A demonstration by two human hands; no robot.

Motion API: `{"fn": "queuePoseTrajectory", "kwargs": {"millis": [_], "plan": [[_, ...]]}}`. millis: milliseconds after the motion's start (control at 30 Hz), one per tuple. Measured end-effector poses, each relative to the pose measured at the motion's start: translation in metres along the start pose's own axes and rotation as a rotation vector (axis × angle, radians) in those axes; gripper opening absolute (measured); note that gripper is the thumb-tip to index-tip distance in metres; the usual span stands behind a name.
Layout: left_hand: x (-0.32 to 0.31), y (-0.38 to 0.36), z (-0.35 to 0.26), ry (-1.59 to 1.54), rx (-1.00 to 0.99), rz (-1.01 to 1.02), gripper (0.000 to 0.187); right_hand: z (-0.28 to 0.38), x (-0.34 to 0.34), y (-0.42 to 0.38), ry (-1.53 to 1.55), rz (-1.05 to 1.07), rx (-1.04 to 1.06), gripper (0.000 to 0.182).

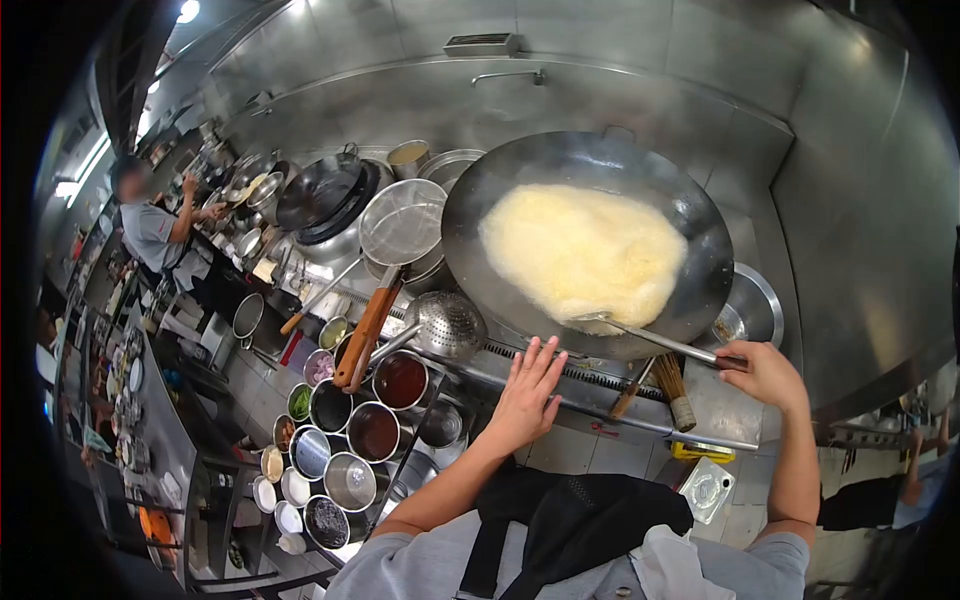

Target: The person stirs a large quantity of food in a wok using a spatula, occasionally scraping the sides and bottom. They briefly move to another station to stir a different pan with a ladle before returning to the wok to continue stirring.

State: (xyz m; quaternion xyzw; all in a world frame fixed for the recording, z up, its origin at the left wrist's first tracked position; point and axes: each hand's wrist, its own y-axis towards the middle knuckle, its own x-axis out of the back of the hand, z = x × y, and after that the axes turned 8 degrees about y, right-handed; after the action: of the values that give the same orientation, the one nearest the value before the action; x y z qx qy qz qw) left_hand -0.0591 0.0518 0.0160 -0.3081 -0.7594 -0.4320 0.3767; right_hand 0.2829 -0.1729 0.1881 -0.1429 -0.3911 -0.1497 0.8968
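Observation:
A big dark wok (470,225) holds pale yellow, bubbling foam (580,245) with light steam over it. My right hand (762,374) is closed around the dark handle end of a long metal ladle (655,338). The ladle reaches over the wok's near rim, and its head sits at the foam's edge, partly hidden. Fingers spread and with nothing in them, my left hand (530,392) is over the stove's front edge, near the wok. A perforated scoop (447,326) lies to its left.
Left of the wok are a round mesh strainer (402,222) with a wooden handle and a second wok (318,192). Several seasoning pots (375,430) stand near my left arm. Right are a bamboo brush (674,390) and metal bowl (752,305). A co-worker (155,225) stands far left.

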Motion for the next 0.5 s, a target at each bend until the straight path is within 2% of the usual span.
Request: {"fn": "queuePoseTrajectory", "kwargs": {"millis": [100, 200, 267, 500], "plan": [[0.001, -0.002, 0.004, 0.030, -0.005, 0.037, 0.087, -0.034, -0.048, 0.053, 0.127, 0.015, 0.053, 0.037], [-0.002, -0.003, 0.010, 0.050, -0.018, 0.032, 0.089, -0.031, -0.086, 0.100, 0.214, -0.009, 0.184, 0.037], [-0.004, -0.004, 0.012, 0.059, -0.029, 0.037, 0.090, -0.007, -0.104, 0.131, 0.060, -0.045, 0.102, 0.038], [-0.005, -0.006, 0.016, 0.087, -0.048, 0.038, 0.093, 0.002, -0.151, 0.252, 0.053, -0.272, 0.079, 0.037]]}}
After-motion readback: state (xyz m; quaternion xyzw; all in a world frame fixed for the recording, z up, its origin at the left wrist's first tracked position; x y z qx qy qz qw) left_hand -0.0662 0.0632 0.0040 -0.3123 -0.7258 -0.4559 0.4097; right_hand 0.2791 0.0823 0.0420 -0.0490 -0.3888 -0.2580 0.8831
